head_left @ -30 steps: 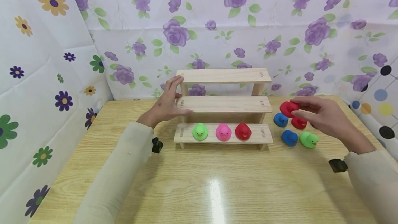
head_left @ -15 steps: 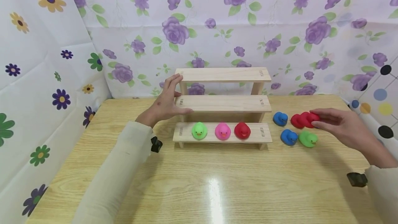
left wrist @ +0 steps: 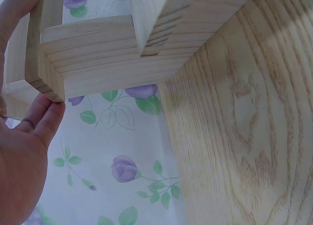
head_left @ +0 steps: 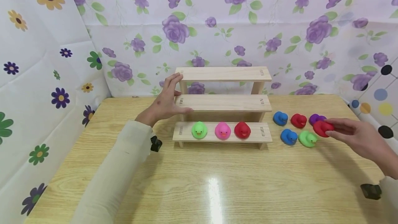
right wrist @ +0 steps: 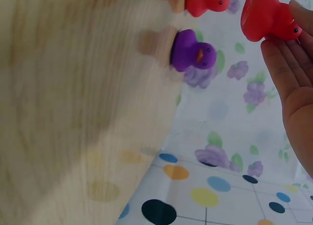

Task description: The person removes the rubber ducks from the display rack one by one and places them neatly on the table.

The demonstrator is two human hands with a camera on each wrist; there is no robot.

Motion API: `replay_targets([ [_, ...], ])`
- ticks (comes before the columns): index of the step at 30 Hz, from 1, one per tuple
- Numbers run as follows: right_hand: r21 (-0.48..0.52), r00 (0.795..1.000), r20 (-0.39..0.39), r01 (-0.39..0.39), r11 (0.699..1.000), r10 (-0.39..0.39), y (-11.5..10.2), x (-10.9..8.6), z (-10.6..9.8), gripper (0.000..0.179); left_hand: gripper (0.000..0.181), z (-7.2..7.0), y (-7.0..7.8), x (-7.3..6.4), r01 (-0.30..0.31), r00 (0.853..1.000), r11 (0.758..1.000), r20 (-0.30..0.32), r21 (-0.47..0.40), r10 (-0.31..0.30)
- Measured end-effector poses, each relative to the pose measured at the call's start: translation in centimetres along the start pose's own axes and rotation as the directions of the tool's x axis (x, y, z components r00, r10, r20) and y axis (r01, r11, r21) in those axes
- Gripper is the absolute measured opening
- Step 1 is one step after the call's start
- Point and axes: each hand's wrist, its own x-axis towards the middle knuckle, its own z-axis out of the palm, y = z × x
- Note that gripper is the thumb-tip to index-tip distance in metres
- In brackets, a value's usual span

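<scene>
My right hand (head_left: 357, 136) is pinching a red, rounded, rubbery duck (head_left: 322, 129) (opened only duck-wide). My left hand (head_left: 164, 102) is gripping the pale, three-tier wooden stand (head_left: 222, 103), probably steadying it.

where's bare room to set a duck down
Free: the top shelf and middle shelf, right of the left grip, and the tabletop in front of the bottom shelf, right of the left sleeve. Crowded: that shelf's middle, with three ducks, and right of the shelves, where five ducks cluster near the right grip holding a red duck.
</scene>
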Motion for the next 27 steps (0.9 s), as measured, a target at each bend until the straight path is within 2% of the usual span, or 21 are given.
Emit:
replay_targets([
  [8, -0.045, 0.999, 0.026, -0.036, 0.998, 0.037, 1.5, -0.7, 0.3, 0.047, 0.116, 0.0, -0.1, 0.0, 0.001, 1.000, 1.000, 0.003, -0.001, -0.001],
  [13, -0.083, 0.998, 0.012, -0.052, 0.995, 0.054, 2.3, -0.9, 0.7, 0.045, 0.116, -0.1, -0.1, 0.0, 0.007, 1.000, 1.000, 0.005, 0.001, -0.007],
  [22, -0.099, 0.999, 0.010, -0.043, 0.994, 0.044, 3.7, -1.0, 1.0, 0.042, 0.117, 0.0, -0.1, 0.0, 0.001, 1.000, 1.000, 0.004, 0.006, -0.001],
  [27, -0.079, 1.000, 0.013, 0.007, 0.997, -0.006, 4.3, -1.2, 1.2, 0.040, 0.117, 0.0, -0.1, 0.1, 0.004, 1.000, 1.000, 0.003, 0.009, -0.004],
])
